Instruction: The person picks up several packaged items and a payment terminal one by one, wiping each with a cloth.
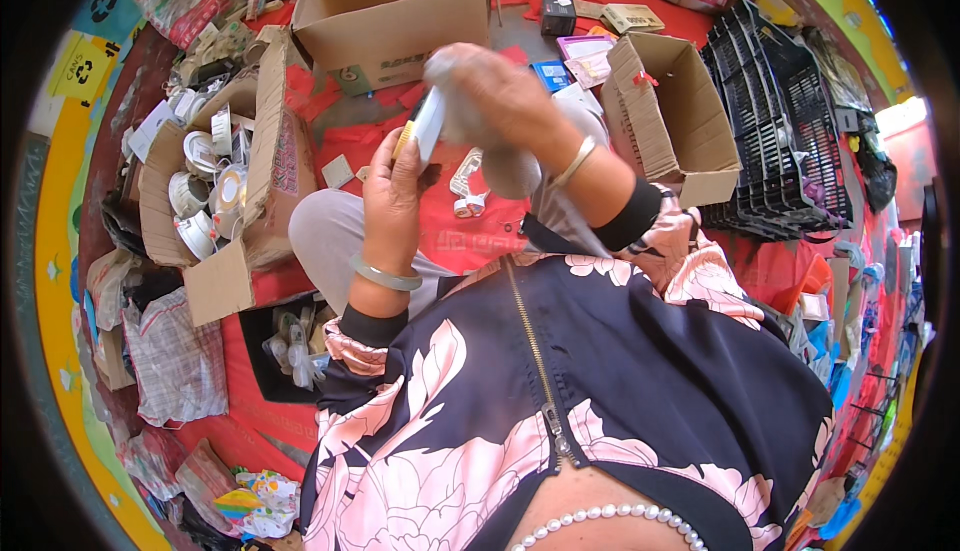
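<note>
While the person sits on the red mat (480,241), both hands are raised above the knees, just in front of the big open cardboard box (400,11) that stands behind them. The left hand (392,196) is closed round the lower end of a small white gadget (428,123), fingers wrapped and thumb up the side, with a yellow bit showing at the gadget's left edge. The right hand (490,96) is blurred; it sits over the gadget's top and right side, curled, but whether it truly pinches the gadget or a grey scrap beside it I cannot tell.

To my eye the gadget is a light, stiff plastic thing, easily carried in one palm. Its smooth shell looks a little slippery, so the sensible hold is the one the left hand has: round the body, low down, leaving the top free for the other fingers. Thin plastic parts might snap if twisted hard, so I would guess a firm but gentle grip suits it.

Left of the big box stands another carton (215,201) full of white round fittings. Right of the big box are a smaller empty box (670,111) and black crates (780,121). A white part (466,186) lies on the mat below the hands.
</note>
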Available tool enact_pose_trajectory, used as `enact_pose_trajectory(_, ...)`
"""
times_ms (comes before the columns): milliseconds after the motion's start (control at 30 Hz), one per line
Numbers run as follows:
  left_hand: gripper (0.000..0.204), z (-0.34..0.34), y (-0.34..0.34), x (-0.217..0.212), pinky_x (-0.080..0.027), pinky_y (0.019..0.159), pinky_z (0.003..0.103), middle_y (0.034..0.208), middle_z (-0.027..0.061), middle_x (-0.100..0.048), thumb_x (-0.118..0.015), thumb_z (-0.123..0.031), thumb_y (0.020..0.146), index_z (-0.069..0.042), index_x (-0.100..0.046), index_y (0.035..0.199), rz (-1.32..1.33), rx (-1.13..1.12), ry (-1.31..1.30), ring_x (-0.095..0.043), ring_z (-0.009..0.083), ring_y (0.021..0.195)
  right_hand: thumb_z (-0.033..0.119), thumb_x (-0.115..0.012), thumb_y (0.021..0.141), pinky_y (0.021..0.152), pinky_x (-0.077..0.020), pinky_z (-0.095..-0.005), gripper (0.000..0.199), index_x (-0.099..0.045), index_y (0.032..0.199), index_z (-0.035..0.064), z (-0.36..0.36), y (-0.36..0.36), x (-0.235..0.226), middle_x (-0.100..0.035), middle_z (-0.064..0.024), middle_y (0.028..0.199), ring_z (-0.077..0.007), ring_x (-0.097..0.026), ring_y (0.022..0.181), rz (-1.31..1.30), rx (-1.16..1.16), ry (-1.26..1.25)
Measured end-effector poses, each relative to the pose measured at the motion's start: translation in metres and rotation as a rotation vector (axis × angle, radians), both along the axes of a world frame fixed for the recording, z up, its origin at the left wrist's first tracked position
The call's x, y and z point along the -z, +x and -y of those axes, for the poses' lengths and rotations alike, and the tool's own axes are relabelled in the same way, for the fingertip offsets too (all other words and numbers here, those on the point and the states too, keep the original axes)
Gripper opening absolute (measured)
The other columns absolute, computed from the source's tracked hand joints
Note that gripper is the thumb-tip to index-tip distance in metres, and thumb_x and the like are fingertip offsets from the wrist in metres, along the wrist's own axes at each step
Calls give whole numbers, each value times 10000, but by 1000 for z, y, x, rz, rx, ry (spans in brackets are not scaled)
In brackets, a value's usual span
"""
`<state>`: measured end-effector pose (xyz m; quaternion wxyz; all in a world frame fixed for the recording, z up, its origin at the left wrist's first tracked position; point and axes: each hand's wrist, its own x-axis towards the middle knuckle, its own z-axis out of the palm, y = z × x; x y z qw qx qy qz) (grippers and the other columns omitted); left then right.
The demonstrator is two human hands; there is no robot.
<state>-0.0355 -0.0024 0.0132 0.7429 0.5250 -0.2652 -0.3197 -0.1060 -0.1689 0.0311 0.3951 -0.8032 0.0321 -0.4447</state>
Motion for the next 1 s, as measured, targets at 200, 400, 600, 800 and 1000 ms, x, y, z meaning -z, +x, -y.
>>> enact_pose_trajectory(200,484,1,-14,-7,-479,760,245,1052,67,-575,-512,-278,941,44,-418,1290,136,12,-58,-560,95,878,346,-536,860,850,-442,-397,316,-653,954,68,-29,0,-18,-618,-139,1010,-315,-554,1005,-212,76,-16)
enact_pose_trajectory(400,456,-13,-6,-5,-493,758,303,1114,118,-576,-484,-235,935,38,-415,1293,107,100,-6,-586,145,898,250,-624,858,615,-470,-240,303,-646,987,-23,22,11,6,-679,-100,850,-136,-603,656,-234,4,488)
enact_pose_trajectory(600,478,-27,7,-20,-493,797,347,1106,164,-587,-448,-358,930,10,-461,1234,-408,127,-225,-613,235,923,324,-540,912,580,-537,-303,381,-582,1013,-41,66,-23,3,-651,-163,841,-229,-647,658,-176,-175,1330)
enact_pose_trajectory(800,473,-9,4,1,-438,933,354,1201,139,-524,-498,-332,927,-15,-422,1270,-446,91,-225,-540,259,1101,297,-550,893,792,-516,-313,328,-599,1003,-8,16,-12,-27,-633,-143,982,-250,-611,958,-22,38,25)
enact_pose_trajectory(1000,535,-2,-13,10,-421,953,349,1235,83,-505,-500,-396,921,-31,-390,1297,-209,110,-204,-509,194,1125,181,-562,832,967,-398,-424,146,-645,910,90,-51,2,-19,-642,-81,1004,-256,-575,1051,-139,150,-407)
